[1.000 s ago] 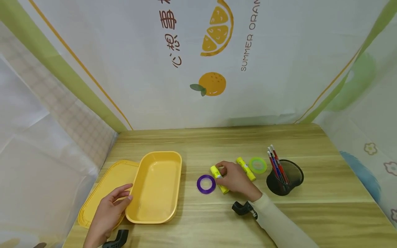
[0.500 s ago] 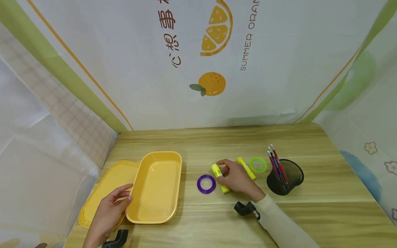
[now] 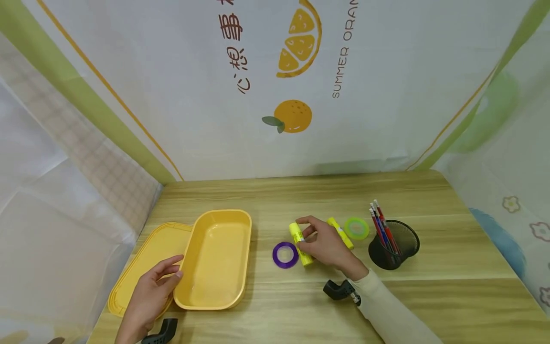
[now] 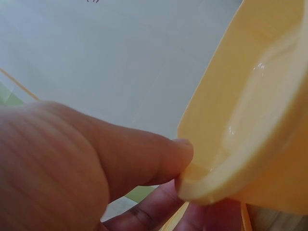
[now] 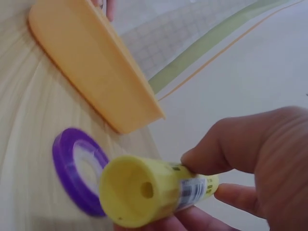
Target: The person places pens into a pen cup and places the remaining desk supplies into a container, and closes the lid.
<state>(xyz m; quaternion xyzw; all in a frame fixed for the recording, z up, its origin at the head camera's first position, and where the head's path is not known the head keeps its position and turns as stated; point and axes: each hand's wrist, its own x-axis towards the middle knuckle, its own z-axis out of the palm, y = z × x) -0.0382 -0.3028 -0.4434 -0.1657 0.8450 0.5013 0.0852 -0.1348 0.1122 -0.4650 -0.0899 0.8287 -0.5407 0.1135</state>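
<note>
My right hand [image 3: 323, 242] pinches a yellow glue stick [image 3: 296, 231] between thumb and fingers, just right of a purple ring-shaped roll [image 3: 285, 255]. In the right wrist view the glue stick [image 5: 144, 190] is tilted, its hollow end toward the camera and a barcode label on its side. My left hand [image 3: 149, 292] grips the left rim of a yellow plastic box [image 3: 216, 267]. Seen from the left wrist, the thumb presses the rim of the box [image 4: 250, 159] from above while fingers lie beneath, partly hidden.
A yellow lid [image 3: 150, 258] lies left of the box, partly under it. Beyond the right hand lie a second yellow glue stick [image 3: 340, 232] and a green ring-shaped roll [image 3: 356, 228]. A black mesh pen cup [image 3: 394, 246] with several pencils [image 3: 384, 227] stands farther right.
My right hand has drawn the glue stick slightly left and up, so it appears lifted from the table. The left hand and the box have stayed put.
</note>
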